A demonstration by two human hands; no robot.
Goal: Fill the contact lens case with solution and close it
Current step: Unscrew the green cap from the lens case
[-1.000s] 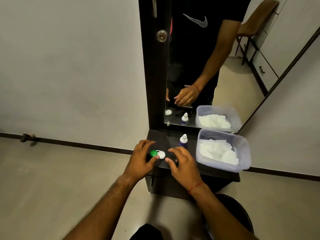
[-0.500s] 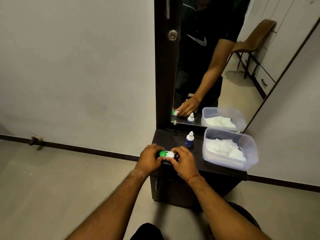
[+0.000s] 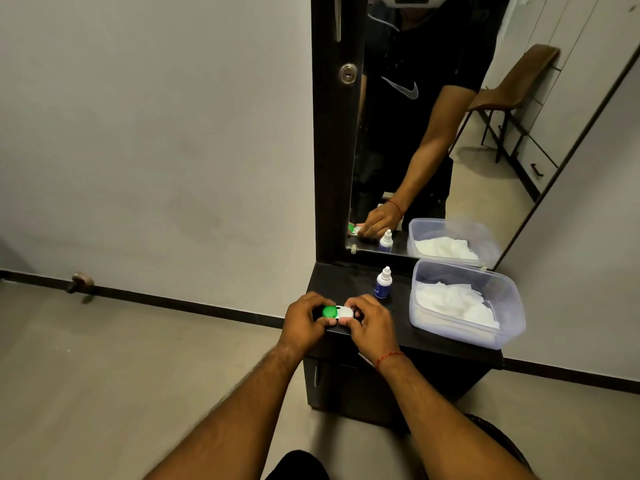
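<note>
Head view: your two hands hold the lens case at the front edge of the dark worktop (image 3: 401, 336).

Your left hand (image 3: 304, 322) pinches the green-capped end of the contact lens case (image 3: 337, 312), your right hand (image 3: 369, 325) the white end. Just behind stands the solution bottle (image 3: 382, 283); beside it, a plastic tub (image 3: 464, 327) of white tissue, below the mirror (image 3: 433, 140).

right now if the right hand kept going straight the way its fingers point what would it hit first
The right hand points left across the contact lens case it holds, so past the case it would likely meet the left hand gripping the green-capped end. Depth is hard to judge.
</note>
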